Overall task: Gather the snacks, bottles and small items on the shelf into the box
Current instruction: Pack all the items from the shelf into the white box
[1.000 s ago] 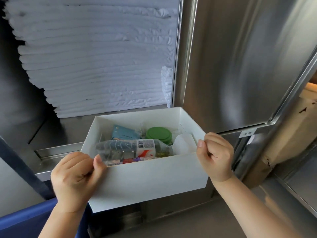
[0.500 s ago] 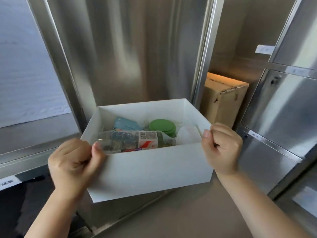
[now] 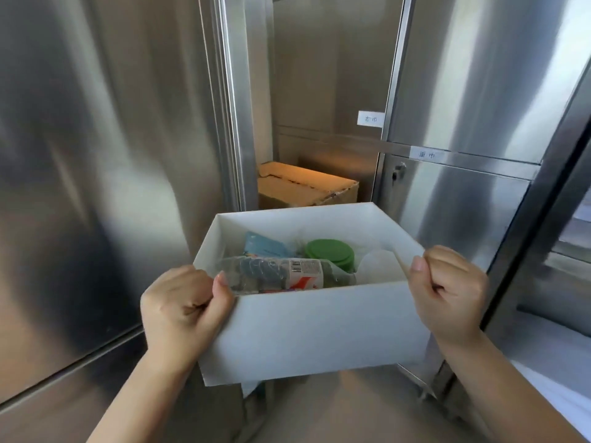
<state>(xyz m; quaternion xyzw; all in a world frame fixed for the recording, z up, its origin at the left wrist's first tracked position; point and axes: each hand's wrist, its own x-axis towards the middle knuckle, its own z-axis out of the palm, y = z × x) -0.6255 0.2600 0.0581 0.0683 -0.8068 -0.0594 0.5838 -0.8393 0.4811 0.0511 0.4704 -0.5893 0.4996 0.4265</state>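
I have the white box (image 3: 319, 327) held up in front of me, carried off any surface, with one hand at each near corner. My left hand (image 3: 185, 311) grips the box's near left corner: its fingers (image 3: 174, 282) are curled tight on the outside and the thumb is hooked over the rim, pinching the wall. My right hand (image 3: 447, 292) grips the near right corner the same way, fingers (image 3: 454, 266) curled into a fist outside the wall and the thumb pressed against the rim.

Inside the box, a clear plastic bottle (image 3: 275, 274) with a red and white label lies on its side along the near wall. Behind it, towards the far wall, sit a blue packet (image 3: 265, 246) and a green-lidded jar (image 3: 331, 254). Something pale and white (image 3: 377, 266) fills the box's right end; I cannot tell what it is.

Beyond the box's far wall a cardboard carton (image 3: 303, 187) rests in an open steel compartment. Steel cabinet doors (image 3: 454, 203) stand to the box's right and a steel panel (image 3: 96, 187) to its left.
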